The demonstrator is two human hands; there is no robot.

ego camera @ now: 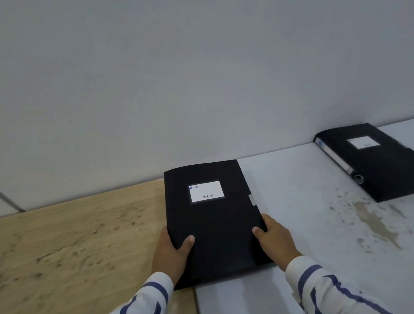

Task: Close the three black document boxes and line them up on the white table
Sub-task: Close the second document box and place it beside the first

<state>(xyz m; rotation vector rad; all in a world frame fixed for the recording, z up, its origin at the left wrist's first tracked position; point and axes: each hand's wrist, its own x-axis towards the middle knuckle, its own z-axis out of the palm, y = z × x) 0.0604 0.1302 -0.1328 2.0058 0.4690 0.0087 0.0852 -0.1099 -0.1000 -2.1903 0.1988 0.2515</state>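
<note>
A closed black document box (213,222) is held flat between both hands, its long axis running away from the person toward the wall (188,66). On its lid, beyond the grip, sits a white label (206,191) with a small blue strip at its upper left corner and dark script along its bottom edge, too blurred to read with certainty. A small pale tab (252,200) shows on the box's right edge, just past the right thumb. The left hand (172,252) clasps the near left edge, thumb lying on the lid and fingers wrapped over the side; the right hand (274,236) clasps the near right edge the same way. Both wrists wear white sleeves with blue stripes (322,287). The box straddles the seam where a wooden surface (55,258) to the left of the grip meets the stained white table (316,221) to the right. Well to the right of the hands and farther back, a second black document box (384,161) lies closed on the white table, angled, its labelled spine and finger ring facing left.
</note>
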